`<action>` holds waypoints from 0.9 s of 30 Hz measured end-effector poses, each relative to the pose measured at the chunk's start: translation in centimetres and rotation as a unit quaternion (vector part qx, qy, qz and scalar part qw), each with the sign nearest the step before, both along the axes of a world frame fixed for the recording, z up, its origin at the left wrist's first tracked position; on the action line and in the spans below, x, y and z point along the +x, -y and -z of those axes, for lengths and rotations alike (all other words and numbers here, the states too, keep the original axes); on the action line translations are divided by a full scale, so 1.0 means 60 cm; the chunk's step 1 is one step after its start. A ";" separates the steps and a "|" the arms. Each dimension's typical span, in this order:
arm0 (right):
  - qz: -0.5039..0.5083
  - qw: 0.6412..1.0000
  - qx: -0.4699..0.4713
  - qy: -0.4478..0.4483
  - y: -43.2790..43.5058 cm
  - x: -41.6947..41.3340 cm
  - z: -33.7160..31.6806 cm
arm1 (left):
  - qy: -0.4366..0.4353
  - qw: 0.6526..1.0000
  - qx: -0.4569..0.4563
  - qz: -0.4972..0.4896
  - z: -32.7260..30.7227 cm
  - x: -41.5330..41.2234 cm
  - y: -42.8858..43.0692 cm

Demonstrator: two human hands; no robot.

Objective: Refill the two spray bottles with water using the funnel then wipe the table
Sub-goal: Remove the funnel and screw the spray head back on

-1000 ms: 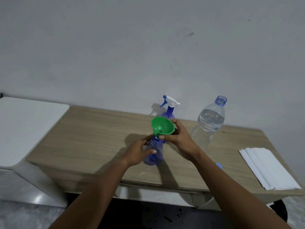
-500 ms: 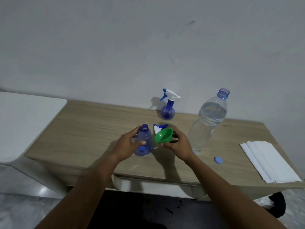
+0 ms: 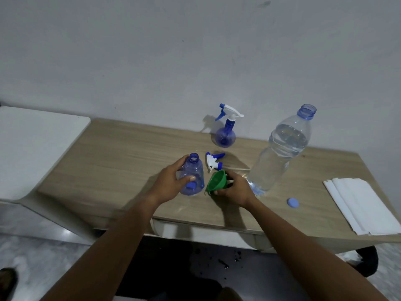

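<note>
left hand [image 3: 171, 183] grips open spray bottle [image 3: 192, 178]; right hand [image 3: 233, 191] holds green funnel [image 3: 217, 183] on table [image 3: 121, 161]

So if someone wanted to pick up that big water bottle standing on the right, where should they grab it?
Probably around the middle of its body, coming from the front right. The big water bottle stands upright and uncapped, mostly full, so a low side grip keeps it steady. The right hand with the green funnel sits at its left base.

A white cabinet [image 3: 32, 148] stands against the left end of the wooden desk, its top a little higher. Behind both runs a bare grey wall [image 3: 152, 51] with a few dark scuffs. The floor [image 3: 43, 257] is pale and glossy, with dark specks under the desk.
</note>
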State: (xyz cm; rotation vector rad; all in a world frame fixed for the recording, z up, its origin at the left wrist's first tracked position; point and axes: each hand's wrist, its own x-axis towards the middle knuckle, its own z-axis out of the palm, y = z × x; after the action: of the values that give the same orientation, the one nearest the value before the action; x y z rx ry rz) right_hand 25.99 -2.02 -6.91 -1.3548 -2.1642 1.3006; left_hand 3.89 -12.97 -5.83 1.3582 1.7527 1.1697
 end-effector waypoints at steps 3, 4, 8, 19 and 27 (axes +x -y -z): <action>0.005 1.000 -0.002 0.000 0.001 0.001 0.001 | -0.002 1.000 -0.003 0.002 -0.002 0.001 0.002; 0.006 1.000 -0.004 0.000 0.002 0.002 0.001 | -0.002 1.000 -0.003 0.000 -0.002 0.001 0.002; 0.000 1.000 0.000 0.002 0.004 0.005 0.004 | -0.003 1.000 0.002 -0.006 -0.004 0.004 0.002; -0.031 0.999 0.003 0.020 0.001 0.020 0.002 | 0.013 1.000 -0.010 -0.006 -0.009 0.004 0.005; -0.036 0.999 -0.017 -0.031 -0.019 0.018 -0.025 | 0.015 1.000 -0.006 -0.016 -0.014 0.002 0.001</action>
State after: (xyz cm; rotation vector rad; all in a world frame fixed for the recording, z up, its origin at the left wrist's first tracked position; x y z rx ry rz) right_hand 27.08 -0.86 -5.39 -1.2420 -2.1780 1.3927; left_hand 4.02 -13.01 -4.98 1.3035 1.7628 1.1903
